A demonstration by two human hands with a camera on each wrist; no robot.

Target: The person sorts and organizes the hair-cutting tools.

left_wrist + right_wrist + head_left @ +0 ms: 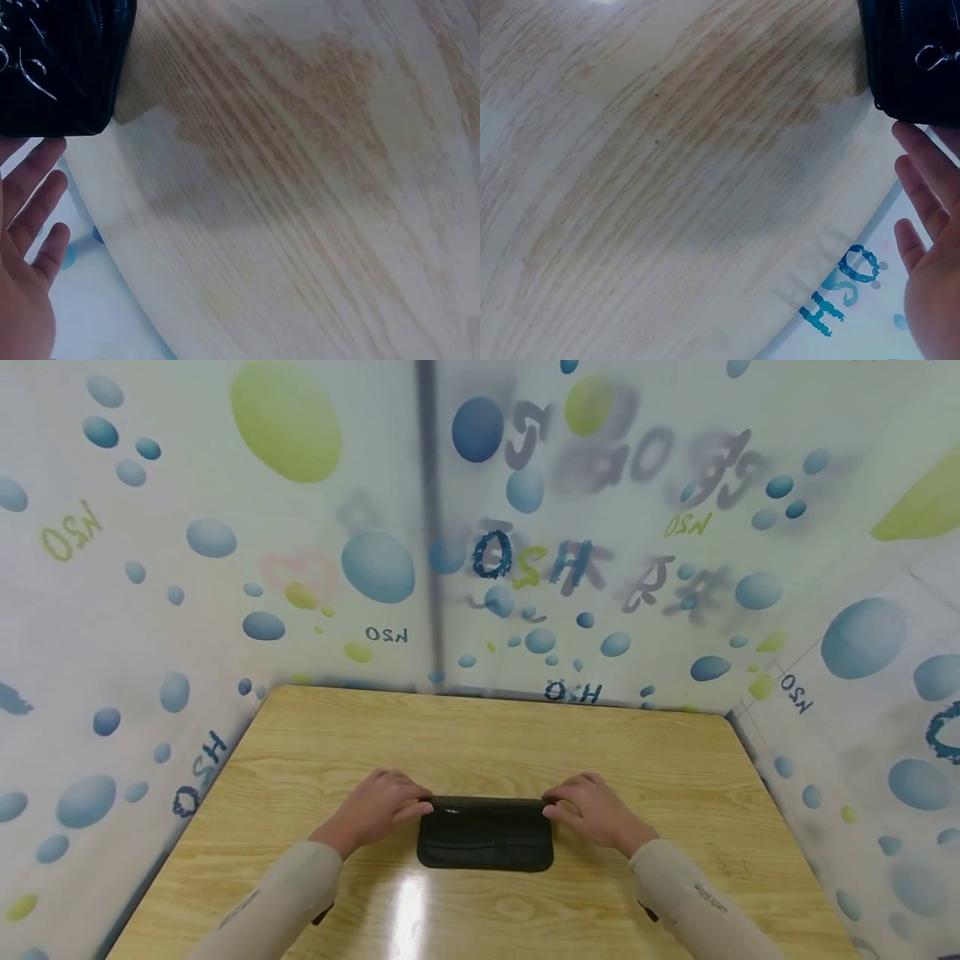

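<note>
Pinching black case [480,839], cropped in wrist views: left grip [380,807], right grip [597,811]

Head view bright, glare streaking the bench [480,747] in front of the black case [483,837]; wrist views dimmer, soft shadows beside it.

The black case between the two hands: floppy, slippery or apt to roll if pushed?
The black case probably won't roll, since it looks broad and flat. Its straight edges suggest it is fairly stiff. Glossy highlights hint at a smooth, perhaps slightly slippery surface.
</note>
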